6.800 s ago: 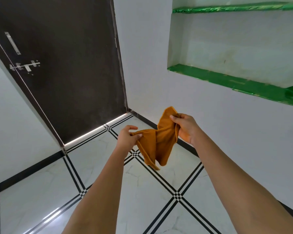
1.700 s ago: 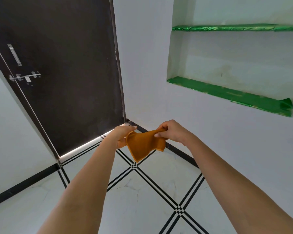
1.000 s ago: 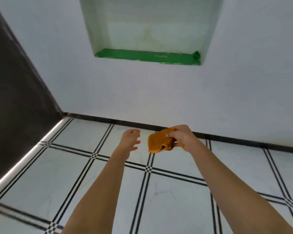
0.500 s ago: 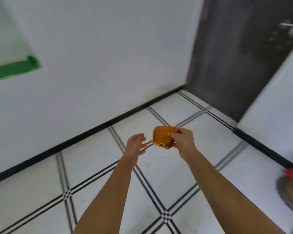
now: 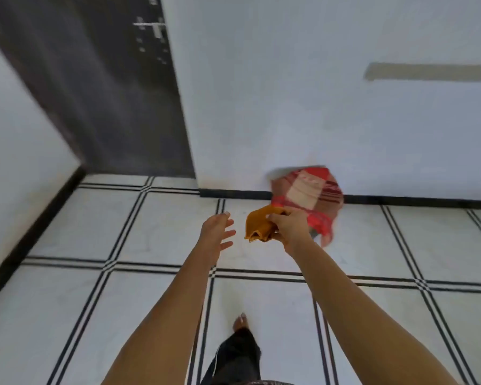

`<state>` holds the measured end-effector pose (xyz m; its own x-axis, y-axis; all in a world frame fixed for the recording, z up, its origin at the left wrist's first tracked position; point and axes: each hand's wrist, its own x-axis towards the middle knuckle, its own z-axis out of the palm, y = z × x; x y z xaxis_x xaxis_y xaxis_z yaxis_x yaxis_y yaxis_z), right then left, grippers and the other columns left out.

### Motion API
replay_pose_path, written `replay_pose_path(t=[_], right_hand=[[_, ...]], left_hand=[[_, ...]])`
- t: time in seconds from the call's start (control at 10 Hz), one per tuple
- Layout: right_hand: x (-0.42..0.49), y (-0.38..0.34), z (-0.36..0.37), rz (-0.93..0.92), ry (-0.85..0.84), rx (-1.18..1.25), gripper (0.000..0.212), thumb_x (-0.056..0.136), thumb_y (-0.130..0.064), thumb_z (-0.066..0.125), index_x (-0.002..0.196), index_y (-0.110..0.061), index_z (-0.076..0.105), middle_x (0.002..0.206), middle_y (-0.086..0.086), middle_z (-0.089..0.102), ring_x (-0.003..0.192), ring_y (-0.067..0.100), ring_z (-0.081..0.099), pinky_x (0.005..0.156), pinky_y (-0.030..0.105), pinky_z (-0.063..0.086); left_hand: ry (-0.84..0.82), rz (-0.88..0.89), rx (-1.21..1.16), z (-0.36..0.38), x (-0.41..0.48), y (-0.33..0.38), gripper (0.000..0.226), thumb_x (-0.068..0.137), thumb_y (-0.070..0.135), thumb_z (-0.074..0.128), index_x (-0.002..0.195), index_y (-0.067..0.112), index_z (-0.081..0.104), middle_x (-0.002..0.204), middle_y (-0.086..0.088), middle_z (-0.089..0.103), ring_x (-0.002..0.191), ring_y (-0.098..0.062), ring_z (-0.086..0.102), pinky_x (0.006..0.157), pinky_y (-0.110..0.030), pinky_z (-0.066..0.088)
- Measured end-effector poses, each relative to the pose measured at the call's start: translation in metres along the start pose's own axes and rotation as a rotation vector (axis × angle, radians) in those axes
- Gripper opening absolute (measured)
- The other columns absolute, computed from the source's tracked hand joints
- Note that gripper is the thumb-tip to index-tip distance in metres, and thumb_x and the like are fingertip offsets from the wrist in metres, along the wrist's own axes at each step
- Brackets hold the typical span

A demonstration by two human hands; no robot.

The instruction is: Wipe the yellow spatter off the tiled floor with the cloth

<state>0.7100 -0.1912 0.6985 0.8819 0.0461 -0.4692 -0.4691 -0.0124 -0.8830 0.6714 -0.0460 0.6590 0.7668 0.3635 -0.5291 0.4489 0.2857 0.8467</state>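
We see a mustard-orange cloth (image 5: 260, 223), a red-checked bag (image 5: 314, 195), a white floor (image 5: 150, 218) with black double lines, and a dark door (image 5: 95, 93) upper left.

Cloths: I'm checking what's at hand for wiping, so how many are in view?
1: the orange cloth, bunched in the right hand. The red checked thing by the wall is too blurred to tell.

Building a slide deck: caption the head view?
Right hand grips folded orange cloth above tiled floor; left hand open.

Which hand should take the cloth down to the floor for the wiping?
Right. The right hand already grips the bunched cloth; the left hand is open and empty. No yellow spatter shows yet.
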Motion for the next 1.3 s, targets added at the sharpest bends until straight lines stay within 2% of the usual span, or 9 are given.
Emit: replay_pose_path(t=[0.2,0.4,0.5,0.6,0.7,1.0,1.1,1.2,1.3], right_hand=[[0.118,-0.043,-0.061,0.086,0.208,0.097,0.021,0.083,0.002,0.063,0.102,-0.005,0.056,0.101,0.016,0.06,0.097,0.034,0.06,0.087,0.053,0.052],[0.245,-0.08,-0.103,0.127,0.316,0.131,0.014,0.082,-0.002,0.066,0.089,-0.013,0.06,0.1,0.013,0.064,0.097,0.033,0.063,0.087,0.049,0.053],[0.316,-0.09,-0.117,0.16,0.361,0.119,0.017,0.082,-0.005,0.067,0.081,-0.02,0.058,0.097,0.012,0.066,0.092,0.03,0.065,0.085,0.046,0.054],[0.407,-0.095,-0.13,0.198,0.356,0.113,0.018,0.087,-0.002,0.06,0.078,-0.017,0.054,0.081,0.007,0.062,0.076,0.021,0.062,0.078,0.037,0.054],[0.486,-0.089,-0.138,0.231,0.352,0.131,0.011,0.088,0.002,0.057,0.098,-0.004,0.058,0.085,0.008,0.06,0.074,0.022,0.061,0.079,0.038,0.055],[0.68,0.011,-0.181,0.402,0.405,0.231,0.034,0.089,-0.002,0.058,0.123,-0.006,0.053,0.11,0.01,0.056,0.101,0.027,0.059,0.085,0.037,0.053],[0.705,0.076,-0.201,0.584,0.429,0.283,0.038,0.089,0.001,0.055,0.126,-0.008,0.051,0.099,0.01,0.057,0.086,0.025,0.06,0.076,0.031,0.055],[0.712,0.112,-0.218,0.724,0.46,0.152,0.023,0.087,-0.001,0.057,0.107,-0.012,0.059,0.08,0.004,0.054,0.059,0.013,0.049,0.046,0.018,0.047],[0.704,0.119,-0.217,0.687,0.466,0.082,0.03,0.086,-0.009,0.062,0.116,-0.015,0.059,0.104,0.006,0.06,0.09,0.019,0.059,0.076,0.027,0.052]], left_hand=[[-0.184,-0.068,0.09,0.116,0.105,0.044,0.035,0.096,0.03,0.047,0.127,0.013,0.05,0.124,-0.007,0.056,0.108,-0.026,0.056,0.089,-0.04,0.046],[-0.256,-0.187,0.102,0.221,0.207,0.08,0.027,0.098,0.026,0.043,0.12,0.013,0.05,0.106,-0.005,0.058,0.098,-0.023,0.057,0.092,-0.042,0.044],[-0.213,-0.251,0.112,0.263,0.268,0.08,0.029,0.097,0.028,0.044,0.121,0.012,0.05,0.109,-0.005,0.06,0.09,-0.02,0.059,0.073,-0.034,0.047],[-0.147,-0.301,0.097,0.307,0.343,0.072,0.033,0.097,0.031,0.044,0.122,0.011,0.051,0.113,-0.004,0.061,0.094,-0.022,0.059,0.07,-0.033,0.048],[-0.077,-0.34,0.08,0.344,0.409,0.058,0.033,0.097,0.03,0.042,0.122,0.012,0.053,0.113,-0.004,0.06,0.098,-0.023,0.06,0.08,-0.035,0.048],[0.01,-0.471,-0.055,0.427,0.573,-0.02,0.034,0.097,0.029,0.042,0.125,0.012,0.05,0.114,-0.003,0.059,0.103,-0.023,0.058,0.079,-0.036,0.047],[0.022,-0.556,-0.019,0.433,0.595,-0.073,0.038,0.097,0.029,0.039,0.13,0.011,0.046,0.116,-0.003,0.055,0.106,-0.024,0.055,0.086,-0.038,0.045],[0.053,-0.648,-0.017,0.431,0.592,-0.103,0.037,0.097,0.027,0.039,0.127,0.007,0.047,0.121,-0.009,0.055,0.108,-0.027,0.054,0.088,-0.039,0.043],[0.087,-0.678,-0.057,0.423,0.576,-0.106,0.036,0.097,0.027,0.04,0.126,0.007,0.047,0.118,-0.007,0.055,0.108,-0.026,0.054,0.09,-0.039,0.043]])
